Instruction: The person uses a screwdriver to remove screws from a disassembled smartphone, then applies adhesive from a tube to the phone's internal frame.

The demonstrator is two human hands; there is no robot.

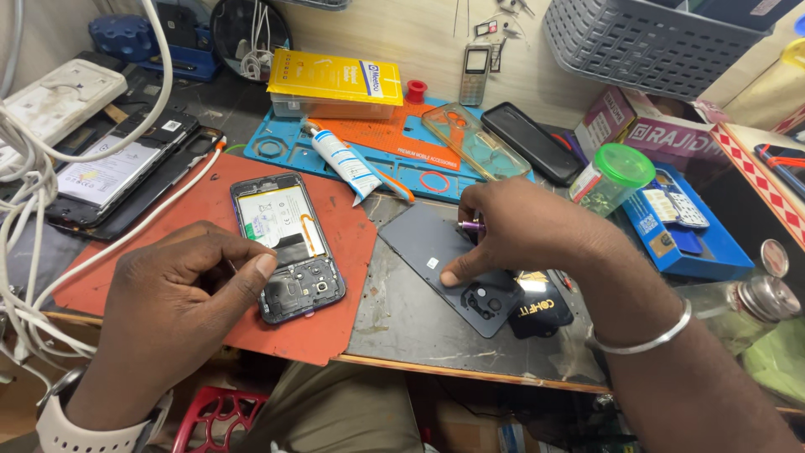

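Observation:
An opened phone (288, 243) with its battery and circuit board exposed lies on a red mat (335, 252). My left hand (189, 289) rests on the mat, its thumb pressing the phone's left edge. A dark grey back cover (428, 252) lies to the right on the worn bench. My right hand (524, 231) rests on that cover, forefinger pressing it, while the fingers pinch a small purple-tipped tool (470, 225).
A white glue tube (342, 159) and clear phone case (474, 141) lie on a blue work mat (285, 151). Another dismantled phone (113, 172) and white cables (33, 210) sit left. A green-lidded jar (610, 178), boxes and a grey basket (646, 38) stand right.

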